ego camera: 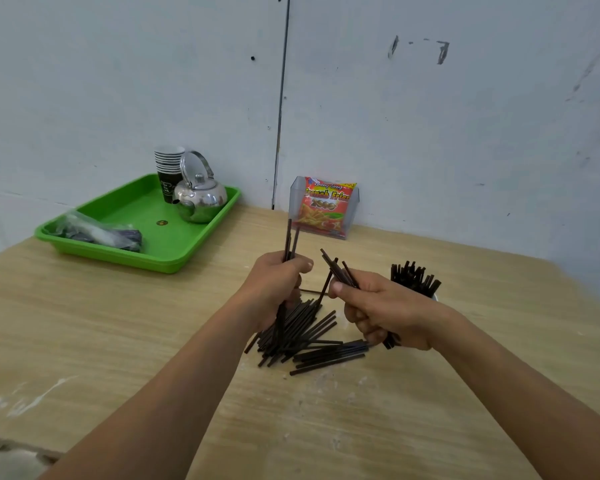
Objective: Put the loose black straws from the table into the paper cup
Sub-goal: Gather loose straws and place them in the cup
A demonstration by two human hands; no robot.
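At the upper left of the frame a green plastic tray (111, 259) is seen on the pale wooden table (118, 341). Inside it are a clear plastic bag with dark contents (97, 232), a stack of black-and-white paper cups (168, 168) and a shiny steel kettle (200, 199).

Just left of the middle, the left hand (274, 285) is closed round a few thin black straws (289, 237), held nearly upright. Their tops rise above the thumb and forefinger, and their lower parts run down below the fist toward the pile. The pile of loose black straws (302, 334) is spread on the table below and between the two hands.

Above the middle, against the wall, a red snack packet (324, 209) is propped in a clear holder.

Right of the middle, the right hand (385, 310) is curled round a small slanted bundle of black straws (336, 268). Its upper ends stick out past the thumb, and its lower ends show beneath the little finger.

Just behind that hand a white paper cup (434, 297) is mostly hidden (only a sliver of rim is shown). Many upright black straws (414, 278) are standing in it.
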